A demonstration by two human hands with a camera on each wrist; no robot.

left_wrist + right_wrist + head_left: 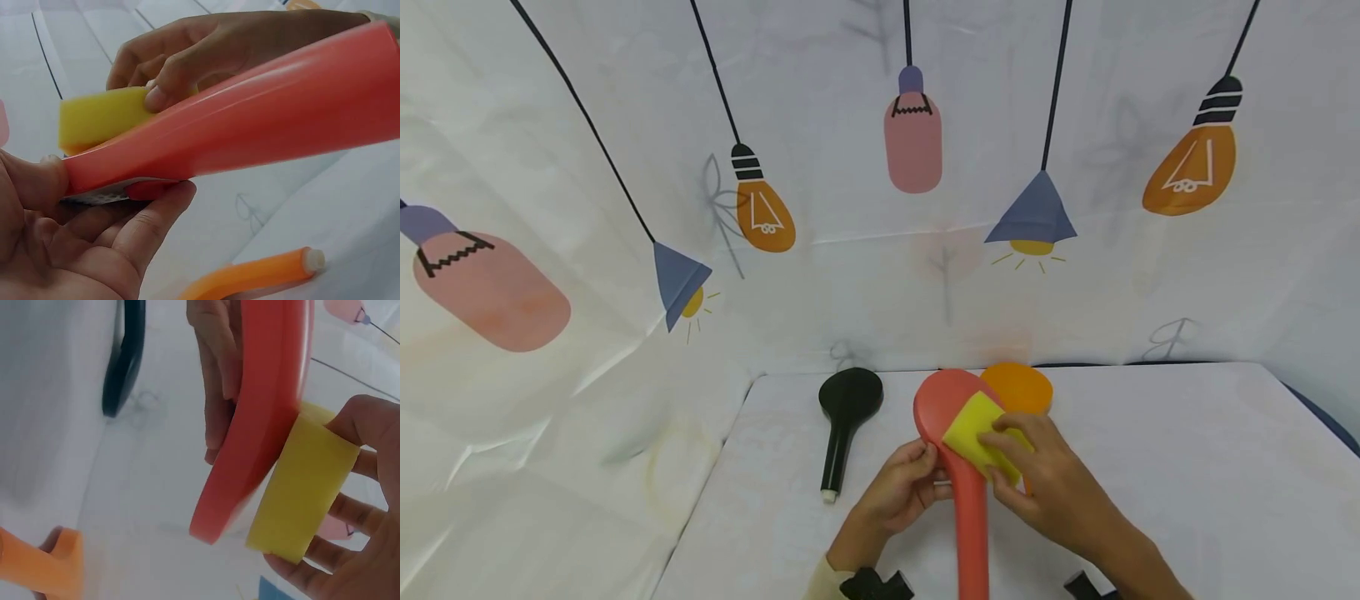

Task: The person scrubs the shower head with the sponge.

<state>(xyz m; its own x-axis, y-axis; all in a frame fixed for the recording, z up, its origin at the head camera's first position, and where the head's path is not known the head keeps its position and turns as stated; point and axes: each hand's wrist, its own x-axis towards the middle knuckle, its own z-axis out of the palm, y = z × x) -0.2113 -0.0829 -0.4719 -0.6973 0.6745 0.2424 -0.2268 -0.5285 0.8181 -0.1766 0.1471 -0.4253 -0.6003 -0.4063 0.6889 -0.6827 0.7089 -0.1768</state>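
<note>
Red shower head: we have it (970, 517) up off the tabletop (1187, 483), smooth back toward us, its round end overlapping the orange shower head (1021, 386) behind.
Left hand: ours (901, 492) pinches the neck, thumb along one edge, fingers beneath.
Right hand: ours (1054, 482) pinches the yellow sponge (973, 429) by its edges with thumb and fingertips.
Sponge contact: we have it tilted against the smooth back, where the round end narrows; laying its broad side flatter would probably wipe more evenly.
Neck grip: we do best to brace firmly against each stroke, since the long handle could swing.
Covered spots: our left fingers hide part of the underside, so we likely need to regrip there.
Black shower head: we leave it (845, 421) lying apart.
</note>
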